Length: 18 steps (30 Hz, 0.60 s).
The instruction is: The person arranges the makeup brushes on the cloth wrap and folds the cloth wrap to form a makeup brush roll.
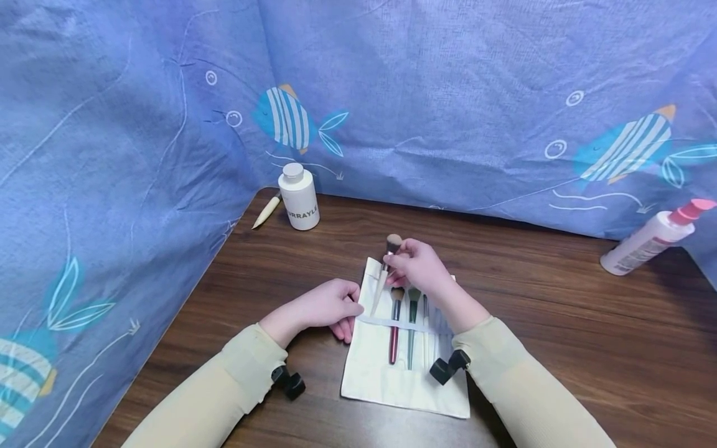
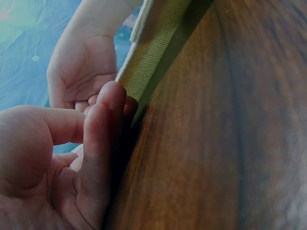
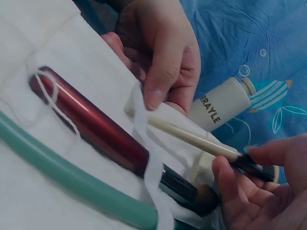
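A white cloth brush roll point(image 1: 370, 376) lies spread on the wooden table. My left hand point(image 1: 330, 305) pinches its left edge, thumb on top, with fingertips at the cloth edge point(image 2: 144, 67) in the left wrist view. Over the roll's upper left, my right hand point(image 1: 417, 267) pinches a makeup brush point(image 3: 192, 136) near its dark ferrule. Its bristles point up and away, and its cream handle slants down to the white elastic band point(image 3: 153, 177). Under that band lie a red-handled brush point(image 1: 394, 345), a green-handled brush point(image 1: 411, 342) and a thin pale-handled one point(image 1: 426, 342).
Near the back left corner stands a white bottle point(image 1: 301, 202), with a pointed cream-coloured object point(image 1: 266, 213) beside it. A pump bottle with a pink top point(image 1: 644, 246) is at the far right. Blue fish-print fabric point(image 1: 426, 93) hangs behind and left of the table.
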Tool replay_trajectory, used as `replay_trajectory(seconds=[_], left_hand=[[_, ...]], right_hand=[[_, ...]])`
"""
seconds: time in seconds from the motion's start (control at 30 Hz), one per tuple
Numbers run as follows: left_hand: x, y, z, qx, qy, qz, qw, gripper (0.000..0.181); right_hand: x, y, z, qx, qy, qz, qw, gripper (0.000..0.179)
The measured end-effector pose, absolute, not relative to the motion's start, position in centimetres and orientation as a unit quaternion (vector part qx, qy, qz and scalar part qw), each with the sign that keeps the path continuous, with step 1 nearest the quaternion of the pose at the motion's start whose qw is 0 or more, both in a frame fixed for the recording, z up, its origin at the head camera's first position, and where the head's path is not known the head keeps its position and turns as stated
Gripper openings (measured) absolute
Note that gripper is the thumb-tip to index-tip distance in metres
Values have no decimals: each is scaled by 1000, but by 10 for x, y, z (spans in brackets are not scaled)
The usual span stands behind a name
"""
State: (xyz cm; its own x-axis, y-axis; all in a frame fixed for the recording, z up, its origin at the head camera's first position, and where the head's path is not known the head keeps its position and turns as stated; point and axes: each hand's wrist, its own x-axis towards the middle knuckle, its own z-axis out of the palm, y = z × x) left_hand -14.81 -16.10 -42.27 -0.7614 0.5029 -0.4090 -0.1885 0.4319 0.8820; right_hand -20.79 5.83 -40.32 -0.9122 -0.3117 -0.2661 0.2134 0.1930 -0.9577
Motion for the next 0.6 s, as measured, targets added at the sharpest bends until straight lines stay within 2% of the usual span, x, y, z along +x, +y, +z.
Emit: replay_trajectory(seconds=[0.13, 0.43, 0.6], left_hand=[[-148, -161, -421, 100, 779, 522, 332, 11], [-147, -160, -421, 100, 781, 519, 332, 11], [-149, -161, -420, 99, 782, 518, 331, 11]], right_hand=[[-203, 55, -405, -55, 748, -623, 225, 19], [-194, 54, -406, -54, 812, -542, 208, 26], [-188, 51, -403, -54, 801, -537, 257, 28]])
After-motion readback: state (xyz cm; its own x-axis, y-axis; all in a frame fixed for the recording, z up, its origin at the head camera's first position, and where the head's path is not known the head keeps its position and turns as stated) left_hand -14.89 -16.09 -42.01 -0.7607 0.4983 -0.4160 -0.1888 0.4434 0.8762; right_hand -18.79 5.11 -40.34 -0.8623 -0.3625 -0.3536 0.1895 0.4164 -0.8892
